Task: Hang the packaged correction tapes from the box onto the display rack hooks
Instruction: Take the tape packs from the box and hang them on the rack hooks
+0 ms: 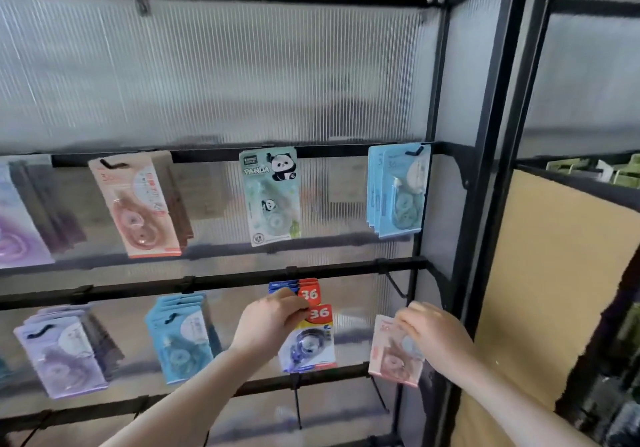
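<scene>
Left hand (268, 322) pinching blue correction tape pack (309, 341) at rack hook; right hand (434, 337) gripping pink pack (393, 355) beside it.

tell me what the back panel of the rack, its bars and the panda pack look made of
Back panel: looks like translucent ribbed plastic sheet; fine vertical flutes, light glowing through, blurred shapes behind.
Bars: probably metal with a matte black coating; thin straight rails with clipped-on hooks.
Panda pack: printed card backing, with what seems a clear plastic blister over the tape; the sheen is faint, so not certain.
</scene>
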{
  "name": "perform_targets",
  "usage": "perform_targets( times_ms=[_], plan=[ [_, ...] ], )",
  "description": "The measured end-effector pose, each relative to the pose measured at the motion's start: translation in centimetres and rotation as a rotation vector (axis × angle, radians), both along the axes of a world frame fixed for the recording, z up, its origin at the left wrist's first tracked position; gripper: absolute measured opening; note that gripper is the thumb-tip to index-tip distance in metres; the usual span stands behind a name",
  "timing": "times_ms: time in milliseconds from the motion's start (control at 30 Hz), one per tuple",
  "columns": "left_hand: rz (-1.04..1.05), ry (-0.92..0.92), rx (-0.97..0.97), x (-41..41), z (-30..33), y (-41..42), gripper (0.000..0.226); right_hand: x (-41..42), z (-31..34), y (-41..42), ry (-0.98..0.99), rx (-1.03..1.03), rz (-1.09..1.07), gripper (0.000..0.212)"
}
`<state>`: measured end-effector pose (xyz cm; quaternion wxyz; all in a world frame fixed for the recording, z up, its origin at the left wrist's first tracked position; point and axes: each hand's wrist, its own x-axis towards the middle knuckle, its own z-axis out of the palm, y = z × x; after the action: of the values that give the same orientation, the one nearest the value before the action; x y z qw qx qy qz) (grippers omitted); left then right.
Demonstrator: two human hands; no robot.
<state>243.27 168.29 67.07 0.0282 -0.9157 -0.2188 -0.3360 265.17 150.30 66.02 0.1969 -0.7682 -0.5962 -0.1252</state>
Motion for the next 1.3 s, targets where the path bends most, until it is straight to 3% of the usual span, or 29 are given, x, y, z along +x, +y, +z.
perform_targets(
  times_ms=[133, 267, 400, 567, 967, 1133, 1300],
  plan=[
    [0.045, 0.032, -0.091, 0.4, -0.3, 1.0, 0.016, 0.7, 0.7, 1.0, -0.022, 0.044, -0.041, 0.009],
    [0.03, 0.062, -0.122, 0.7, -1.0, 1.3, 0.015, 1.5, 1.5, 1.2, -0.043, 0.084, -0.021, 0.027],
    [0.004, 0.06, -0.097, 0.9, -0.9, 1.8, 0.019, 2.7, 2.0, 2.2, 0.029, 0.148, -0.032, 0.004],
    [-0.034, 0.061, -0.109, 0.8, -1.1, 2.6, 0.045, 3.5, 2.2, 3.3, 0.051, 0.127, -0.051, 0.017],
    [-0.005, 0.09, -0.226, 1.1, -0.3, 2.8, 0.043, 5.1, 2.2, 3.0, 0.129, -0.007, 0.011, 0.022],
    [0.004, 0.058, -0.306, 1.5, -0.5, 2.9, 0.016, 5.7, 2.3, 2.5, 0.141, -0.105, 0.048, 0.03],
    [0.03, 0.078, -0.292, 1.3, -1.0, 3.5, 0.018, 6.2, 2.2, 2.6, 0.162, -0.132, 0.087, 0.032]
  ],
)
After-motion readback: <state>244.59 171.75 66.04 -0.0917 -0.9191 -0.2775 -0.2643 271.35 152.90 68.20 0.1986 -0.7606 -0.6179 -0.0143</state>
